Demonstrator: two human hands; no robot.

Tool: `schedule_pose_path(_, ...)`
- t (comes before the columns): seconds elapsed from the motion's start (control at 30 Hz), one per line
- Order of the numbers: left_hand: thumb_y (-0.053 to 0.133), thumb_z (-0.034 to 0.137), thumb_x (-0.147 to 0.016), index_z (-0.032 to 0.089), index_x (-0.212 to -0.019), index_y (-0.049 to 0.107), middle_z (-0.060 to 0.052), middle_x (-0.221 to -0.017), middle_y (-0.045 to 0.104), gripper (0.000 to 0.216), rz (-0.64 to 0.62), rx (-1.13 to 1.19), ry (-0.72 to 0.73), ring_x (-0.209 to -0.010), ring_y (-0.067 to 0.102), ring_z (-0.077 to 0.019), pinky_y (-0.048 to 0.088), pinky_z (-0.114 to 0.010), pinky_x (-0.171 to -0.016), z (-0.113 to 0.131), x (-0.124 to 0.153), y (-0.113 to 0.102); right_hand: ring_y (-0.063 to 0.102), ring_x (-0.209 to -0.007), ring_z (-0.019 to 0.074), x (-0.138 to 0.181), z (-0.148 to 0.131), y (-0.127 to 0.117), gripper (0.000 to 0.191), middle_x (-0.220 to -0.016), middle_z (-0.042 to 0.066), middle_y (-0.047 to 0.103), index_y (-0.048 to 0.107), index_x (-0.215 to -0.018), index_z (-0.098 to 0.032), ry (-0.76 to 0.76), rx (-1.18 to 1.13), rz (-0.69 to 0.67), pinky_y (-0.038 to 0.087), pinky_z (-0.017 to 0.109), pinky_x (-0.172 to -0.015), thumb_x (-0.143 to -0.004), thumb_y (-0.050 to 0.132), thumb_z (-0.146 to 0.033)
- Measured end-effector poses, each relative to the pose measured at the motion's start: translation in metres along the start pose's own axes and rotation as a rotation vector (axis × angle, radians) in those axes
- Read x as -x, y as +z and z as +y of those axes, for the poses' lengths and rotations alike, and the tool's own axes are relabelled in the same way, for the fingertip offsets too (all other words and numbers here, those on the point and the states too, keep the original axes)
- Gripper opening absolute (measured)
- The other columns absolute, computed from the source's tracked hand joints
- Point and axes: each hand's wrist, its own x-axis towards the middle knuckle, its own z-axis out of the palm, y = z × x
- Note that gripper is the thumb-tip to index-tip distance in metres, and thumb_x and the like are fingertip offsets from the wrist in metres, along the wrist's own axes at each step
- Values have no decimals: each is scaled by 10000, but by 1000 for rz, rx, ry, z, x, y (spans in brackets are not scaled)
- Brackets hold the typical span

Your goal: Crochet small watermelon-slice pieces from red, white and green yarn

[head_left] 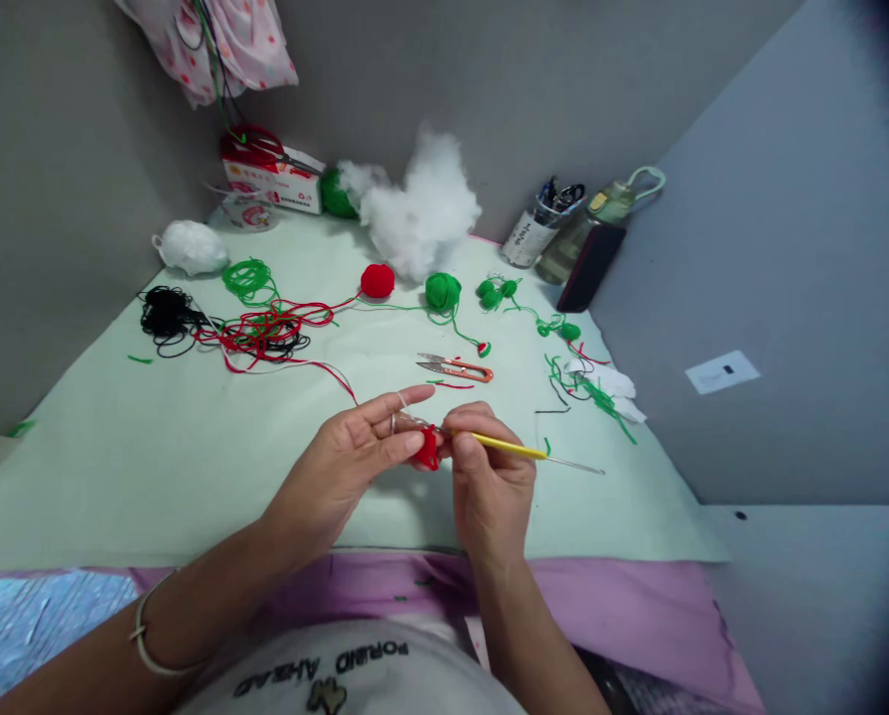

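Observation:
Between thumb and fingers my left hand [355, 437] pinches a small red crochet piece [429, 449]. White yarn [399, 405] loops around its raised forefinger. My right hand [493, 467] grips a crochet hook [508, 444] with a yellow handle, its one metal end pointing right and the other reaching the red piece. The tip at the stitches is mostly hidden by fingers. Just beyond the hands lie orange thread snips [459, 368] beside short red and green yarn scraps.
Behind are a red yarn ball [376, 281], a green yarn ball [442, 292] and white stuffing [421, 209]. Tangled red yarn [265, 333] and black yarn [167, 313] lie left. At right stand a pen cup [531, 238], a bottle [569, 243] and a dark phone [591, 268] against the partition.

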Motion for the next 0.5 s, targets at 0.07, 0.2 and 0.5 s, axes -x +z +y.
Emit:
schedule_pose_path(0.07,864,248,-839,196,-1338,715,9,-828,756,523,-1,5,2,-805,676,-114,497,-251,-848,1,-1,0,651,-726,104,1,0,-2,119,-888,-6,671,822,-1009,-323,20,14,-12,555,243,-649,-957,728,-273)
schedule_pose_path(0.2,867,248,-837,204,-1318,732,19,-804,736,502,11,-13,18,-779,666,-111,495,-248,-826,5,-2,-2,685,-723,107,1,-5,-7,132,-895,1,688,818,-1002,-289,24,53,-9,566,263,-688,-983,690,-262)
schedule_pose_path(0.5,865,244,-830,248,-1200,802,31,-794,693,375,64,-76,130,-744,598,-89,474,-204,-737,1,-2,-1,650,-653,125,-2,-14,-4,188,-823,9,667,792,-919,-243,28,67,-31,571,281,-601,-1006,625,-252)
